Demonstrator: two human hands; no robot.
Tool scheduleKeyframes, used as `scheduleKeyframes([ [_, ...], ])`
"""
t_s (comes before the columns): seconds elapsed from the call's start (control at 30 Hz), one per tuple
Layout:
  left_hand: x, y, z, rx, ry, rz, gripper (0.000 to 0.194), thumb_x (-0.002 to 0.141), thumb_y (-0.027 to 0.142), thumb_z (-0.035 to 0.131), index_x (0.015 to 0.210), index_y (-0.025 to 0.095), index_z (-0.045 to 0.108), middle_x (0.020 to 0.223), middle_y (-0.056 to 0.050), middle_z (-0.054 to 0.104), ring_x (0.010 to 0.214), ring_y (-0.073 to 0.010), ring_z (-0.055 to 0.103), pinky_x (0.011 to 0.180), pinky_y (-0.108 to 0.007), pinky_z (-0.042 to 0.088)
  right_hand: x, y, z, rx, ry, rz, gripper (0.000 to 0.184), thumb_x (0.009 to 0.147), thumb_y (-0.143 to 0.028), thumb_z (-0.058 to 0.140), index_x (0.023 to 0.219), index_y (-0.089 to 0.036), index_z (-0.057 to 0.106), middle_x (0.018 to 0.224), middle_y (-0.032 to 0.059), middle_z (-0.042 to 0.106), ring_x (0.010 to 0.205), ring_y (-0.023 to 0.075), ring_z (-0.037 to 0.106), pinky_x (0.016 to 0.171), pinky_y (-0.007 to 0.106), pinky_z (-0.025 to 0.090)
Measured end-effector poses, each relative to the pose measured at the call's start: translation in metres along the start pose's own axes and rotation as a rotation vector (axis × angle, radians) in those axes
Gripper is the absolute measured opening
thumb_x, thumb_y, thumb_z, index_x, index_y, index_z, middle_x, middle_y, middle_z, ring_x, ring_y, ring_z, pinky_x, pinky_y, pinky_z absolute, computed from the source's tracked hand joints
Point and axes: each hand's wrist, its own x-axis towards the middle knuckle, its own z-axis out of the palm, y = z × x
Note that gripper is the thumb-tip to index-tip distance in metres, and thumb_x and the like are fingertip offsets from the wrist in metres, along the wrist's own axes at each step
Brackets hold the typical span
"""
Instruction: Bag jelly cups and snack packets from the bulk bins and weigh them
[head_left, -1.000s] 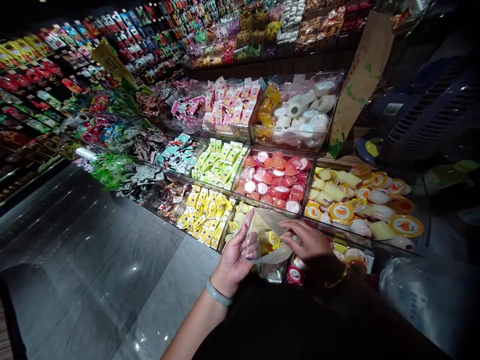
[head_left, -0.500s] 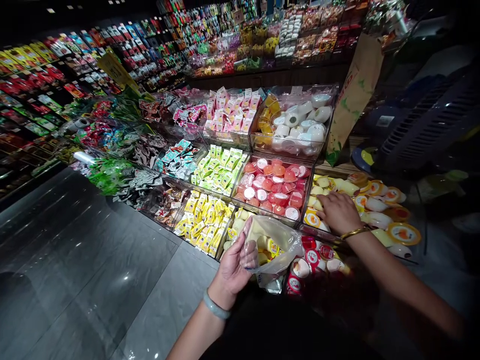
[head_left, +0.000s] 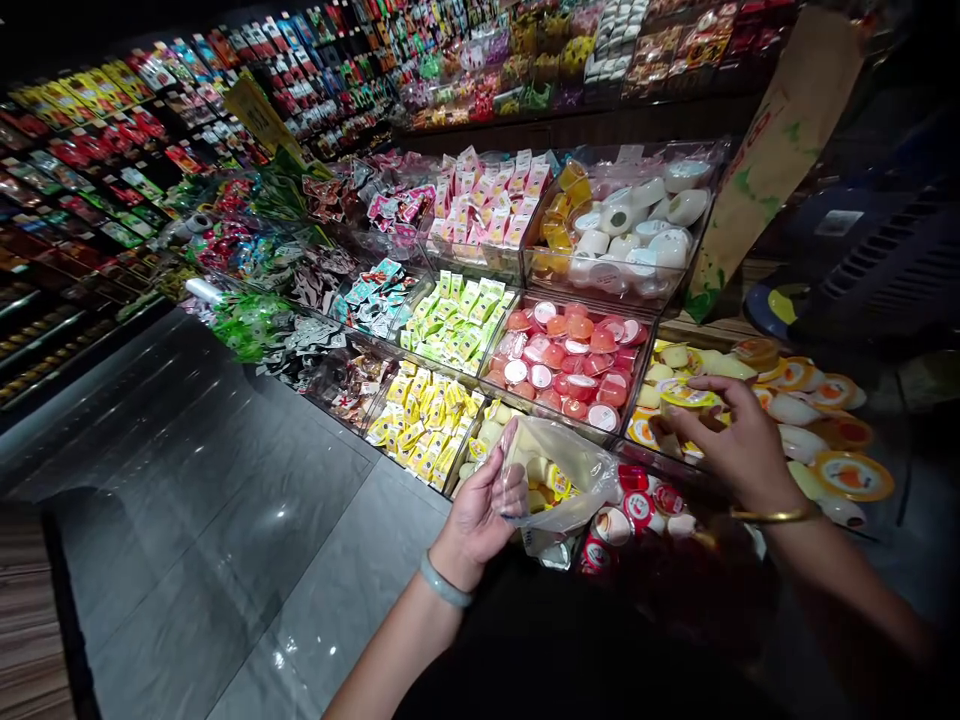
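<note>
My left hand (head_left: 484,510) grips the edge of a clear plastic bag (head_left: 581,460), whose mouth gapes upward. Several yellow-lidded jelly cups (head_left: 553,482) show inside the bag. Between the thumb and fingers of my right hand (head_left: 739,440) is a jelly cup (head_left: 688,393) with a yellow lid, raised over a bin of mixed yellow and orange jelly cups (head_left: 799,405). Beneath the bag lie more jelly cups with red lids (head_left: 637,508). My right fingers partly cover the cups behind them.
Left of the bag stand bins of yellow sachets (head_left: 424,420) and green sachets (head_left: 457,318). Red jelly cups (head_left: 574,360) and white jelly cups (head_left: 637,230) fill bins farther back. A cardboard piece (head_left: 780,160) leans at the right. Grey floor tiles (head_left: 225,560) spread at the left.
My right hand has come up from the bin with a yellow-lidded jelly cup pinched in its fingers. My left hand still holds the bag. The whole view has shifted slightly.
</note>
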Motion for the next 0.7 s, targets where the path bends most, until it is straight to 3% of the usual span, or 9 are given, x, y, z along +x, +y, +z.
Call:
scheduleKeyframes([
  [0.13,0.000,-0.002,0.001,-0.001,-0.003,0.013,0.043,0.101,0.029,0.048,0.144,0.029,0.047,0.060,0.008,0.032,0.045,-0.0038,0.032,0.044,-0.012,0.025,-0.029,-0.057,0.011,0.183,-0.201,-0.182,0.032,0.081,-0.038,0.070,0.109,-0.027,0.059,0.117,0.0082,0.066,0.108,0.0282,0.063,0.092,0.043,0.051],
  [0.23,-0.002,-0.003,0.002,0.008,0.002,0.018,0.043,0.101,0.029,0.049,0.143,0.029,0.048,0.059,0.008,0.031,0.045,-0.0041,0.032,0.043,-0.012,0.026,-0.049,-0.077,0.037,0.189,-0.296,-0.381,0.032,0.079,-0.030,0.071,0.108,-0.025,0.059,0.113,0.0085,0.068,0.110,0.0281,0.063,0.101,0.050,0.047],
  [0.37,-0.005,-0.002,0.002,0.007,0.029,0.015,0.041,0.101,0.029,0.049,0.141,0.028,0.050,0.060,0.008,0.032,0.044,-0.0036,0.031,0.044,-0.012,0.028,-0.065,-0.081,0.061,0.139,-0.441,-0.503,0.038,0.080,-0.027,0.071,0.117,-0.024,0.061,0.116,0.0079,0.070,0.116,0.0282,0.061,0.113,0.057,0.036],
  [0.43,-0.006,-0.001,0.000,0.006,0.037,0.019,0.040,0.100,0.029,0.050,0.141,0.028,0.051,0.060,0.008,0.033,0.044,-0.0033,0.031,0.045,-0.012,0.029,-0.065,-0.077,0.065,0.120,-0.495,-0.513,0.038,0.084,-0.031,0.070,0.120,-0.025,0.062,0.120,0.0082,0.069,0.120,0.0281,0.059,0.112,0.055,0.038],
  [0.57,-0.008,0.000,-0.002,0.028,0.025,0.035,0.042,0.099,0.029,0.052,0.141,0.028,0.050,0.059,0.008,0.031,0.045,-0.0040,0.031,0.044,-0.012,0.028,-0.056,-0.067,0.064,0.070,-0.461,-0.443,0.026,0.092,-0.036,0.061,0.116,-0.025,0.065,0.125,0.0094,0.066,0.118,0.0268,0.060,0.101,0.047,0.050],
  [0.7,-0.010,0.001,-0.001,0.074,0.016,0.040,0.046,0.098,0.029,0.055,0.143,0.027,0.049,0.059,0.008,0.032,0.045,-0.0043,0.029,0.044,-0.012,0.026,-0.052,-0.065,0.068,-0.052,-0.416,-0.415,0.033,0.095,-0.036,0.057,0.125,-0.023,0.060,0.129,0.0107,0.064,0.122,0.0272,0.058,0.103,0.045,0.049],
])
